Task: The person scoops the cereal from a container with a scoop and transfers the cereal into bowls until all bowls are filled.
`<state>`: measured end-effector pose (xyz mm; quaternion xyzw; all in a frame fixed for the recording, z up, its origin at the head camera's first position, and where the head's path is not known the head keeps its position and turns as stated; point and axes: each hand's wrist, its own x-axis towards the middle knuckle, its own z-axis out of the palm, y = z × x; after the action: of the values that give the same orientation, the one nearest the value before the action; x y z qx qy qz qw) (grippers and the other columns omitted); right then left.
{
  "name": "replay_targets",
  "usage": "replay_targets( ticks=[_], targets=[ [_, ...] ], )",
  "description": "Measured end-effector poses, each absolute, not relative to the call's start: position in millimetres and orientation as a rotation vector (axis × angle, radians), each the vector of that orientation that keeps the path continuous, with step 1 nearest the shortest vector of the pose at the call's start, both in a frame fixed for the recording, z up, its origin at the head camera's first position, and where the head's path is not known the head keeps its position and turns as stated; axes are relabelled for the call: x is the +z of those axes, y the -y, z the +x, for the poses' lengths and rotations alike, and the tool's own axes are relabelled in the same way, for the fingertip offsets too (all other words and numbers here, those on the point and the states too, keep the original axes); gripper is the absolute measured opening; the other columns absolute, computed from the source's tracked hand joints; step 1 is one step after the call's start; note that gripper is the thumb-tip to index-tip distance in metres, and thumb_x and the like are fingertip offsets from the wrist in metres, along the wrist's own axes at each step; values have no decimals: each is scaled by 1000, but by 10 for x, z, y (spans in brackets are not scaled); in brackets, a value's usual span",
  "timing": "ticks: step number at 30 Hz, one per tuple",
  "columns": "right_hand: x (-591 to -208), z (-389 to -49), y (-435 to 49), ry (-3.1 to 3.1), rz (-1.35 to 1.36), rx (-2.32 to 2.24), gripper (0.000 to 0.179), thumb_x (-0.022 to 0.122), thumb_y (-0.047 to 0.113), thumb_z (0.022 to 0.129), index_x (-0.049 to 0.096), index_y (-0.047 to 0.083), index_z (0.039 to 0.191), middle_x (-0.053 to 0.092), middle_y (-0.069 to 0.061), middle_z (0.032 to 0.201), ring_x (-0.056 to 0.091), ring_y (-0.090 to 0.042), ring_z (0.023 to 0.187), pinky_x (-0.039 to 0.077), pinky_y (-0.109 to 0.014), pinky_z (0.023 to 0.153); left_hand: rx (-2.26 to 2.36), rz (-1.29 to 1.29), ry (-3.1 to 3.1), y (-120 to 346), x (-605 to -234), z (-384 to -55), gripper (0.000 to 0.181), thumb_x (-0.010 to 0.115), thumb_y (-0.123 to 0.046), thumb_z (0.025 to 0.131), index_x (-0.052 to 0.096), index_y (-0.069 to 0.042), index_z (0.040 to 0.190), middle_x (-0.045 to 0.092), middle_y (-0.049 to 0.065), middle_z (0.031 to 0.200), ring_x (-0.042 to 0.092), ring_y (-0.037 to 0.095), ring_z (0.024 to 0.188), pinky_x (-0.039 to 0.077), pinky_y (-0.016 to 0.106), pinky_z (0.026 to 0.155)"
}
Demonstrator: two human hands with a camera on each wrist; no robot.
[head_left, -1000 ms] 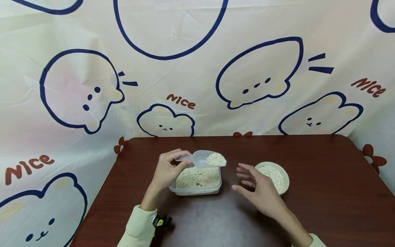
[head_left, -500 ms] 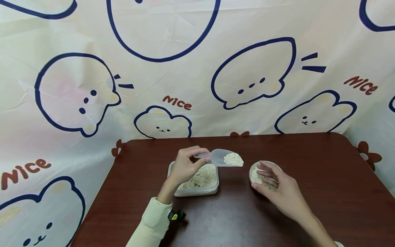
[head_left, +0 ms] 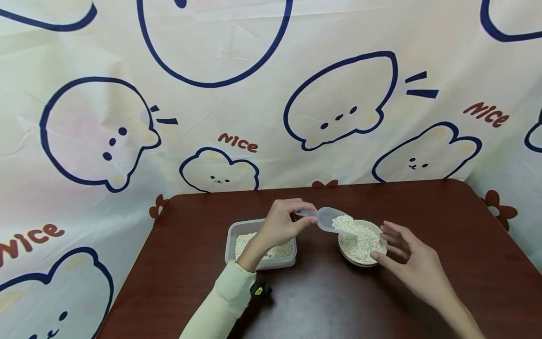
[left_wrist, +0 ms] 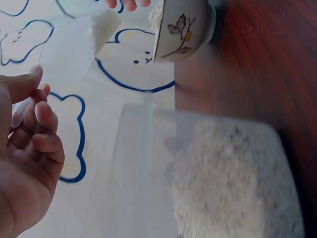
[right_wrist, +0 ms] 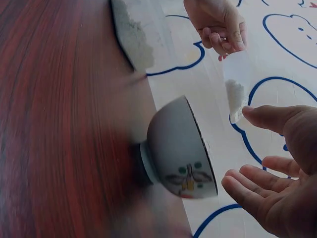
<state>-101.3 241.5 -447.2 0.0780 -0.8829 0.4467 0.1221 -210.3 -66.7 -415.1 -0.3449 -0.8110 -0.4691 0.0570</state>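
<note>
My left hand [head_left: 282, 227] pinches the handle of a translucent plastic scoop [head_left: 326, 218] between thumb and fingers. Pale flakes that look like oats [head_left: 344, 223] lie at the scoop's lip, which is over the left rim of a bowl [head_left: 342, 249]; some appear to spill onto the heap inside. In the right wrist view the bowl [right_wrist: 173, 148] shows a painted leaf pattern on its outside. My right hand [head_left: 417, 268] is at the bowl's right side, fingers spread and loosely bent, holding nothing. Whether its fingertips touch the rim is hard to tell.
A clear rectangular plastic container [head_left: 229, 242] of similar flakes stands left of the bowl, partly behind my left forearm. A small black device [head_left: 261, 289] is at my left wrist. Behind the dark red-brown table [head_left: 322, 301] hangs a cartoon-printed cloth [head_left: 271, 113].
My left hand has carried the loaded scoop rightward from above the container to the bowl, where its lip now tips down. My right hand has moved right, to the bowl's far right side.
</note>
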Motion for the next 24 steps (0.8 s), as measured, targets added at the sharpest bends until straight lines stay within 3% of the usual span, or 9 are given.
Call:
replay_targets(
  ticks=[12, 16, 19, 22, 24],
  targets=[
    [-4564, -1016, -2557, 2641, 137, 1254, 76, 93, 27, 87, 56, 6, 150, 66, -19, 144, 48, 30, 113, 50, -3, 86, -1146, -1219, 2495, 400, -4061, -2135, 8, 83, -12, 95, 81, -9, 103, 76, -1, 90, 56, 5, 71, 49, 19, 65],
    [-4617, -1021, -2594, 2744, 118, 1226, 84, 93, 37, 86, 53, 6, 153, 65, -19, 146, 68, -2, 121, 56, -10, 87, -1024, -1245, 2531, 363, -3997, -2144, 10, 83, -16, 95, 82, -10, 103, 78, -1, 91, 56, 6, 71, 44, 17, 67],
    [-4642, -1018, -2606, 2812, 116, 1219, 91, 92, 43, 85, 50, 6, 156, 66, -21, 145, 71, -34, 122, 62, -23, 88, -941, -1262, 2564, 348, -3966, -2145, 13, 83, -19, 96, 83, -11, 106, 78, -2, 92, 53, 6, 68, 43, 18, 67],
    [-4650, -1011, -2611, 2835, 121, 1237, 93, 92, 44, 85, 48, 5, 158, 66, -22, 144, 73, -36, 122, 63, -35, 90, -881, -1286, 2583, 335, -3950, -2146, 14, 82, -20, 97, 83, -13, 108, 78, -3, 92, 51, 5, 66, 42, 18, 66],
    [-4655, -1010, -2611, 2833, 122, 1231, 92, 92, 44, 85, 49, 5, 157, 67, -22, 143, 73, -36, 121, 63, -35, 90, -848, -1302, 2587, 324, -3940, -2143, 13, 82, -20, 97, 83, -13, 109, 77, -4, 92, 51, 5, 65, 42, 18, 64]
  ],
)
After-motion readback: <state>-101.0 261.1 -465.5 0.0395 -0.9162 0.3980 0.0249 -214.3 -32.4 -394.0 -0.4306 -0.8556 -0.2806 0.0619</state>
